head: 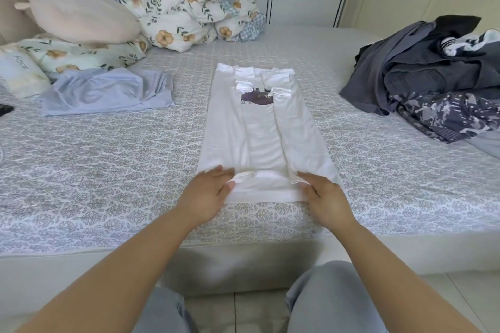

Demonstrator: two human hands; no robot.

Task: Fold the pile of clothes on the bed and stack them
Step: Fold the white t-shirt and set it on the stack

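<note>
Both hands pinch the white shirt's near hem, left hand and right hand at its 2 corners.

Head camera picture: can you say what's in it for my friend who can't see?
Two hands, left hand and right hand, pinch the near hem of a white T-shirt lying on a patterned bed, its sides folded in. A folded pale blue garment lies to the left; a pile of dark clothes waits on the right.
</note>
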